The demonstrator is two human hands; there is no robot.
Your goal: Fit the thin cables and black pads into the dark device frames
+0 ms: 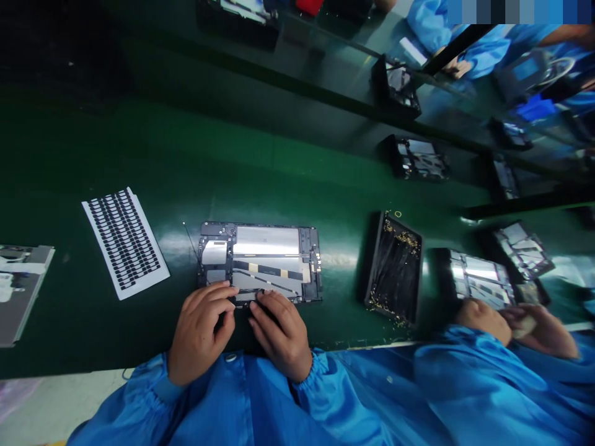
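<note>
**Blue sleeves, two hands on an open tablet**

Blue sleeves (260, 396) fill the bottom of the view, and both hands come out of them at the near edge of the green bench (288, 173). The tablet (267, 251) lies flat there, just past the fingertips, near the middle of that edge. The left hand (199, 331) is curled, its thumb and forefinger drawn close at the tablet's near left corner. Whether they pinch some small part, I cannot tell. The right hand (280, 334) lies beside it with its fingers pressed together, flat on the tablet's near rim, holding nothing that shows.

As to progress, this is a judgement. The tablet is open, with no cover on it; the silver plate, the dark board at its left end and the flat cables across it are all bare. The work looks to be mid-way, at the near rim, with closing up not yet done. The sheet (125, 243) of small dark pads, to the left of the tablet, looks nearly full.

To the right stands a black tray (394, 269) of dark strips with gold ends. Beyond it a co-worker's hands (483, 319) rest at a second tablet (481, 279). A grey panel (21, 291) lies at the left edge, and more open units (418, 158) sit along the far side.

No brand, label or writing can be read anywhere.
</note>
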